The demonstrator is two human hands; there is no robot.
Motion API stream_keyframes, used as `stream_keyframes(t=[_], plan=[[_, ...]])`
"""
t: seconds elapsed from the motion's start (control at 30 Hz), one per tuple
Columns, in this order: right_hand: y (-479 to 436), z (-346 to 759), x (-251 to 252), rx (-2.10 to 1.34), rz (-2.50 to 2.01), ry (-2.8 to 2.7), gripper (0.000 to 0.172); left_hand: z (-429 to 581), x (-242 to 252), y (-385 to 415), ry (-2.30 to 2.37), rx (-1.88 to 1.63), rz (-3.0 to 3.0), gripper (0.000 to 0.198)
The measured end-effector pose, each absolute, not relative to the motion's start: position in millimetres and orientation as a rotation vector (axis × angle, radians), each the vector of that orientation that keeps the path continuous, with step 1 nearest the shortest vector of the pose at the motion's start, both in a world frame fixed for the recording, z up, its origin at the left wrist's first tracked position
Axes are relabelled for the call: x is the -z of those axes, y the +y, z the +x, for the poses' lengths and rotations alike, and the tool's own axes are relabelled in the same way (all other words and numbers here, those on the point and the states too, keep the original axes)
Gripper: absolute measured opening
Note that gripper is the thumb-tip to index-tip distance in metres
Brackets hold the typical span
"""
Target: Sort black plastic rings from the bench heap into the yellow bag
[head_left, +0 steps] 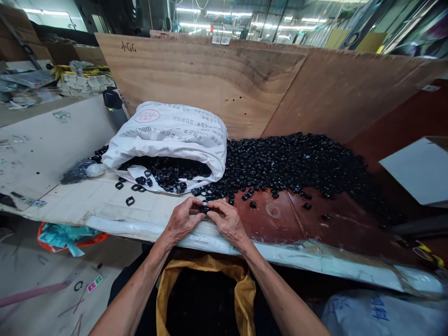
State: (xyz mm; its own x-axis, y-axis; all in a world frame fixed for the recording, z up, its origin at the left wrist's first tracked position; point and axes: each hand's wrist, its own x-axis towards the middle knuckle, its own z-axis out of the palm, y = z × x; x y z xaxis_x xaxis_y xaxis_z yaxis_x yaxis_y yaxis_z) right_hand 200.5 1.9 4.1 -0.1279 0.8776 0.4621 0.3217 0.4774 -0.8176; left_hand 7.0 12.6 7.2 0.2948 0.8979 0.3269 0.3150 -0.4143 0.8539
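My left hand (186,217) and my right hand (226,219) meet above the table's front edge. Between their fingertips they pinch one small black ring-shaped part (205,208); its details are partly covered by the fingers. Just behind my hands lies a white woven sack (175,123) on its side, its mouth facing me, with many black rings (171,175) inside and spilling out. To the right spreads a big heap of small black parts (290,158). A single black ring (129,200) rests on the pale board left of my hands.
A tall plywood panel (203,79) closes off the table's back. Below the edge, a yellow-rimmed bag (164,289) hangs open between my arms. A white box (416,170) stands at the right; a dark plastic bag (77,171) lies left. An orange-rimmed basket (44,240) is below.
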Motion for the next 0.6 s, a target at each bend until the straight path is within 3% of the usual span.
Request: stream_keyframes(t=[0.6], plan=[[0.8, 200.0, -4.7, -0.597, -0.969, -1.742, 0.014, 5.3, -7.8, 13.9, 0.875, -1.295, 2.038, 0.019]])
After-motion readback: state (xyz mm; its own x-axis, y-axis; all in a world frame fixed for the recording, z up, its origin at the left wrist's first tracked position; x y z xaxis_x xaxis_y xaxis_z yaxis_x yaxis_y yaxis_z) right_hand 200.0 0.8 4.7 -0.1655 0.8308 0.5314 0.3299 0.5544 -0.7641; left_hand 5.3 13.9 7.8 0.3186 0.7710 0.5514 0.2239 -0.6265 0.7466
